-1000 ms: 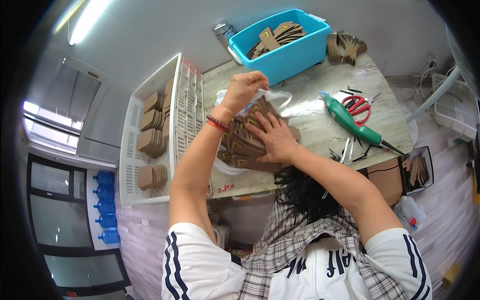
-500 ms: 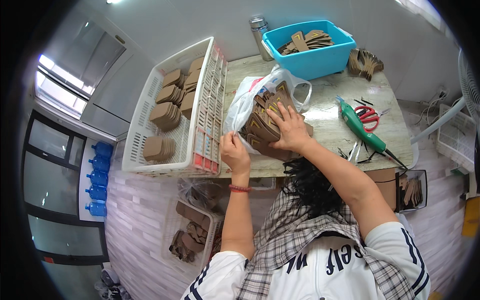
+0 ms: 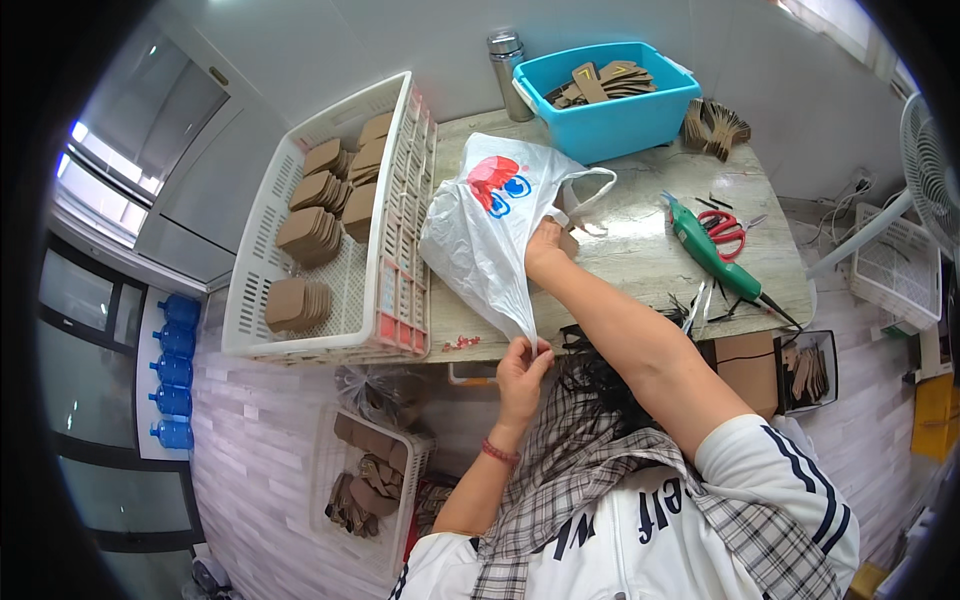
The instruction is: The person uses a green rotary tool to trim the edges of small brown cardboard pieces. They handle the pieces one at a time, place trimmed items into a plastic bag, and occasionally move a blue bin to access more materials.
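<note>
A white plastic bag (image 3: 455, 235) with a red and blue print lies on the table, drawn over most of the brown pieces. My left hand (image 3: 522, 375) pinches a corner of its edge and holds it stretched toward me at the table's near edge. At the bag's mouth is my right hand (image 3: 545, 243), its fingers mostly hidden under the plastic. A small bit of a brown flat piece (image 3: 568, 243) shows beside it; whether the fingers grip anything cannot be seen. One bag handle (image 3: 597, 192) loops out to the right.
Left stands a white crate (image 3: 392, 290) of stacked brown pads. Behind are a turquoise bin (image 3: 610, 127) with brown pieces and a steel flask (image 3: 508, 75). Right lie a green corded tool (image 3: 710, 250), red scissors (image 3: 728, 236) and black scraps. A lower basket (image 3: 325, 470) stands on the floor.
My left hand has pulled the bag's edge toward me and right, covering the brown pieces that were exposed. My right hand has moved left and up, into the bag's mouth.
</note>
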`<action>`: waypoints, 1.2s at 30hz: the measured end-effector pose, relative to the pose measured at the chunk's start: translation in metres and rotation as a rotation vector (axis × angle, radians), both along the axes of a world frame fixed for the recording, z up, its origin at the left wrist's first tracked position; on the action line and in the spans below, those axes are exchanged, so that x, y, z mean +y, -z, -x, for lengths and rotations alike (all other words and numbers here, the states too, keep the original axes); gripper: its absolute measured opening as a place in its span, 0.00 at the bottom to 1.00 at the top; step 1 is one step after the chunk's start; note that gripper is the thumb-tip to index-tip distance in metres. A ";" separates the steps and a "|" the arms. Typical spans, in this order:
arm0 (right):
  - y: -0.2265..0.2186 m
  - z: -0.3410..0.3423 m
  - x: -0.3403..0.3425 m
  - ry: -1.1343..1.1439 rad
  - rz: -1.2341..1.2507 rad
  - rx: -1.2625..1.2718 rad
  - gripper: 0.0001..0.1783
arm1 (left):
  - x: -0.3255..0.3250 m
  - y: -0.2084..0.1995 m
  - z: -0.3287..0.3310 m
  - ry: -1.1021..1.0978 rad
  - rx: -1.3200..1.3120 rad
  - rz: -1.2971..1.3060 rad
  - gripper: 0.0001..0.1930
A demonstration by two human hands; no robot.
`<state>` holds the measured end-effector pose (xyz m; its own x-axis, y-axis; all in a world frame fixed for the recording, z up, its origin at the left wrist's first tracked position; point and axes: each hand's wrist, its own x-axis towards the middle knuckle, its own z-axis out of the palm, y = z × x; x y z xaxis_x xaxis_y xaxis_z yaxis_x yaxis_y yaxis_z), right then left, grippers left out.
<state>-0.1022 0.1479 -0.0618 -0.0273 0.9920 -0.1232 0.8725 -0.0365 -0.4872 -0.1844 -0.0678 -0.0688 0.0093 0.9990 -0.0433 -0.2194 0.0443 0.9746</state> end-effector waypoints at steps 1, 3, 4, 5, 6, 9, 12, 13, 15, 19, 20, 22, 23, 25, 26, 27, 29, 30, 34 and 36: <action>0.003 0.002 0.006 0.042 0.014 0.067 0.39 | 0.008 -0.016 -0.001 -0.004 -0.002 -0.018 0.01; 0.004 0.003 0.012 0.158 0.010 0.239 0.39 | 0.031 -0.022 0.009 0.003 0.146 -0.101 0.03; 0.006 0.003 0.007 0.326 -0.017 0.417 0.38 | 0.042 -0.018 0.013 -0.042 0.366 -0.178 0.04; 0.005 0.003 0.002 0.492 -0.041 0.591 0.37 | 0.052 -0.018 0.014 -0.090 0.581 -0.250 0.05; 0.004 -0.004 -0.002 0.287 -0.271 0.330 0.37 | 0.058 -0.016 0.016 -0.148 0.800 -0.314 0.07; -0.003 -0.046 -0.012 -0.070 -0.798 -0.194 0.32 | 0.068 -0.015 -0.001 -0.157 0.984 -0.425 0.12; -0.019 -0.091 -0.023 0.051 -0.840 0.265 0.26 | 0.081 -0.009 -0.013 -0.143 1.163 -0.442 0.17; -0.018 -0.099 -0.017 0.259 -0.798 0.434 0.27 | 0.087 -0.008 -0.017 -0.147 1.212 -0.468 0.18; -0.008 -0.121 0.009 0.605 -0.676 0.688 0.31 | 0.104 -0.005 -0.034 -0.151 1.302 -0.580 0.18; 0.002 -0.122 0.028 0.289 -0.332 1.160 0.20 | 0.130 0.010 -0.053 -0.171 1.428 -0.774 0.12; 0.003 -0.115 0.024 0.254 -0.255 1.280 0.14 | 0.138 0.015 -0.052 -0.185 1.422 -0.743 0.12; 0.005 -0.105 0.015 0.257 -0.321 1.402 0.13 | 0.155 0.015 -0.055 -0.210 1.406 -0.686 0.11; 0.012 -0.109 0.008 0.232 -0.255 1.447 0.14 | 0.160 0.005 -0.054 -0.153 1.394 -0.594 0.13; 0.021 -0.118 -0.009 0.174 -0.121 1.534 0.16 | 0.164 -0.005 -0.048 -0.167 1.422 -0.628 0.16; 0.016 -0.120 -0.016 0.199 -0.117 1.491 0.16 | 0.166 -0.008 -0.042 -0.179 1.439 -0.640 0.17; 0.005 -0.125 -0.024 0.223 -0.112 1.444 0.17 | 0.169 -0.013 -0.036 -0.144 1.412 -0.608 0.19; -0.011 -0.141 -0.028 0.246 -0.118 1.355 0.17 | 0.176 -0.026 -0.035 -0.176 1.398 -0.578 0.20; -0.022 -0.147 -0.031 0.177 -0.099 1.414 0.16 | 0.181 -0.032 -0.034 -0.197 1.397 -0.557 0.21; -0.046 -0.147 -0.041 0.035 -0.102 1.304 0.17 | 0.195 -0.048 -0.024 -0.077 1.458 -0.531 0.13; -0.060 -0.153 -0.047 0.019 -0.099 1.297 0.17 | 0.188 -0.058 -0.010 -0.105 1.175 -0.476 0.09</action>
<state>0.0511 0.1008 -0.0016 -0.0566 0.9969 0.0555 -0.2344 0.0408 -0.9713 -0.1741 0.1204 -0.0107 0.1290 0.9117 0.3902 0.8027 -0.3270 0.4988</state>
